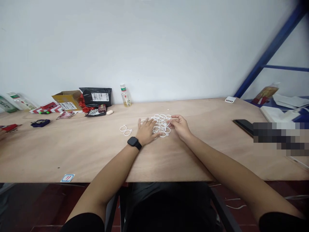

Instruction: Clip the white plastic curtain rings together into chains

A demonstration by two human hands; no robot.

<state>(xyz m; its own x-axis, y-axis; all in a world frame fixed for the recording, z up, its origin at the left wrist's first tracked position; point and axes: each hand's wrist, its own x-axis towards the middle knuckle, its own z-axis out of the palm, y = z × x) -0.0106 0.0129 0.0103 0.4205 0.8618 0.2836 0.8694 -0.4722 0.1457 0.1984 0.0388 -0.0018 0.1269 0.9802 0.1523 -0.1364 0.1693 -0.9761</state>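
Observation:
A pile of white plastic rings [162, 123] with small eyelets, like curtain rings, lies on the wooden table in front of me. My left hand [145, 132], with a black watch on its wrist, rests palm down over the pile's left side, its fingers spread. Some rings are hidden beneath it. At the pile's right edge, the fingers of my right hand [180, 126] are bent together around the rim of a white ring; the fingertips are partly hidden. Two more white rings [125, 130] lie touching each other, apart from the pile, to the left of my left hand.
Along the back stand a bottle [125, 96], a black parcel bag [98, 97] and an open cardboard box [69, 99]. A white multi-port charger [230, 100] sits at the back right, a dark phone [243, 125] nearer. Another person's hand [3, 133] shows at far left.

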